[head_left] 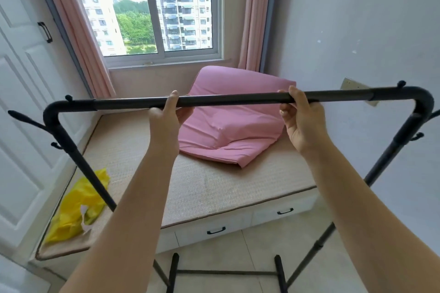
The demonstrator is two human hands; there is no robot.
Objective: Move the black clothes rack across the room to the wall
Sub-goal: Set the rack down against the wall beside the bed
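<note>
Both my hands are clamped on the top bar of the black clothes rack (228, 100); my left hand (164, 118) grips left of centre, my right hand (301, 118) right of centre; the rack stands on the tiled floor (257, 250) just before the window bed (214, 197); a pink pillow (233, 126) lies there, a yellow bag (76, 207) at its left edge; white wall (357, 31) to the right.

Both hands, left hand (164, 116) and right hand (301, 121), grip the black metal clothes rack's (228, 100) top bar before a pink cushion (235, 131).
</note>
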